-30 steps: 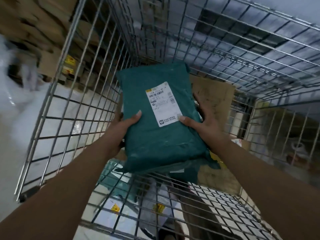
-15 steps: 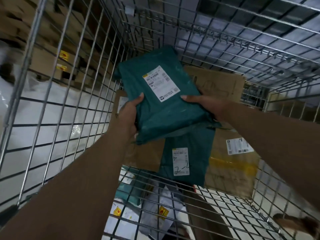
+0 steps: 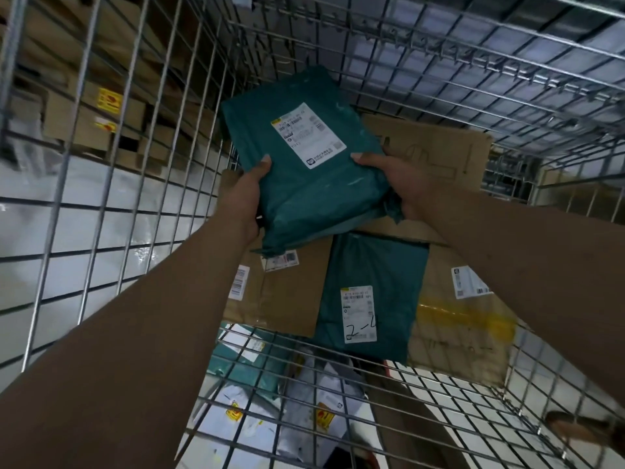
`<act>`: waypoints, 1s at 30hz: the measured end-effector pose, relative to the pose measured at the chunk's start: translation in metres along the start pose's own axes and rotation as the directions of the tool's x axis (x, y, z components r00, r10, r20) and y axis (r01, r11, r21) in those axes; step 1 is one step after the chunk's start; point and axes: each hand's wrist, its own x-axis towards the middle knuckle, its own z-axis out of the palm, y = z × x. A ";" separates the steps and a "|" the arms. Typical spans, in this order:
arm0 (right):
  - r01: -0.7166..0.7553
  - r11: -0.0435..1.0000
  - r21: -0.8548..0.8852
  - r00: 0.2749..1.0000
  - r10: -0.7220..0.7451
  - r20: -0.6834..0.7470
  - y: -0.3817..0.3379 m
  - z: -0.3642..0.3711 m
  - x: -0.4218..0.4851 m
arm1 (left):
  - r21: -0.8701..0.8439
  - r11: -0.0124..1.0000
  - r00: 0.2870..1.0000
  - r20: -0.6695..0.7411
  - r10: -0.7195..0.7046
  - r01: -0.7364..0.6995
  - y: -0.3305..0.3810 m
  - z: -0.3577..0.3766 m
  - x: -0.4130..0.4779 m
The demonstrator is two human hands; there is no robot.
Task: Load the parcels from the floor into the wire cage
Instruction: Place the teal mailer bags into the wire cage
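Observation:
I hold a dark green plastic mailer parcel [image 3: 304, 170] with a white shipping label inside the wire cage [image 3: 111, 204]. My left hand [image 3: 247, 194] grips its left edge, thumb on top. My right hand [image 3: 395, 177] grips its right edge, thumb near the label. The parcel hangs tilted above other parcels lying in the cage: a second green mailer [image 3: 368, 292] marked "2-" and brown cardboard boxes [image 3: 284, 292] beneath it.
A flat cardboard sheet [image 3: 439, 150] leans at the cage's back. Outside the near wire wall, white and green parcels [image 3: 297, 411] lie on the floor. Stacked cardboard boxes [image 3: 94, 113] stand beyond the left cage wall. A yellow-taped box [image 3: 463, 333] sits at right.
Both hands have carried the green parcel forward and deeper into the cage, over the parcels lying there. The grip on both edges is unchanged.

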 end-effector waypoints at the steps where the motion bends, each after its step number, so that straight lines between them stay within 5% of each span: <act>1: -0.004 1.000 0.002 1.000 0.004 0.010 0.003 -0.002 -0.004 | 0.007 1.000 1.000 0.018 0.006 -0.006 0.000 0.002 -0.009; 10: -0.064 0.980 -0.187 0.991 0.084 0.103 0.061 -0.036 -0.063 | 0.172 0.982 0.979 0.199 0.047 -0.082 -0.034 -0.023 -0.050; 17: -0.065 0.983 -0.171 0.990 0.042 -0.134 0.145 -0.050 -0.133 | 0.444 0.896 0.943 0.293 -0.155 0.010 -0.083 -0.016 -0.101; 23: -0.132 0.972 -0.193 0.964 0.081 -0.253 0.215 -0.087 -0.180 | 0.687 0.681 0.891 0.439 -0.113 -0.252 -0.142 -0.008 -0.118; 26: -0.143 0.968 -0.204 0.958 0.084 -0.274 0.234 -0.098 -0.185 | 0.752 0.605 0.907 0.406 -0.111 -0.262 -0.172 0.001 -0.117; 30: -0.147 0.954 -0.261 0.948 0.060 -0.313 0.249 -0.097 -0.165 | 0.887 0.334 0.944 0.327 0.036 -0.320 -0.192 0.012 -0.109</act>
